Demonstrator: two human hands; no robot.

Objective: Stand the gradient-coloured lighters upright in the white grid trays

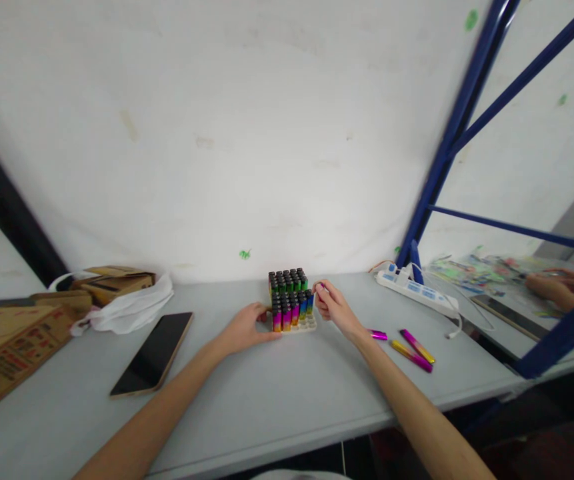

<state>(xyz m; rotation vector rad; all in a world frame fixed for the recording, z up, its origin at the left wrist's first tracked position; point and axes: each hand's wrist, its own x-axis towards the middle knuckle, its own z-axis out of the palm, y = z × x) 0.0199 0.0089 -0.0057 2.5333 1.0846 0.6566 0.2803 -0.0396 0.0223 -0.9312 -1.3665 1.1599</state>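
A white tray [307, 327] with round holes stands on the grey table, holding rows of slim, shiny tubes with black tops. The front tubes [277, 320] are magenta to orange, those behind blue [303, 307] and green [304, 283]. My left hand [245, 328] grips the tray's left side, thumb at the front corner. At the right edge, my right hand [331, 304] is closed in a pinch beside the blue tubes; what lies between its fingers is mostly hidden. Right of it lie several loose magenta-and-yellow tubes [411, 355], one partly behind my forearm.
A dark phone [153, 353] lies at left, near a white plastic bag [129, 308] and cardboard boxes [17, 347]. A white power strip [417, 291] with cables lies at back right by a blue metal frame [437, 180]. Beyond it another person's hands [561, 287] work.
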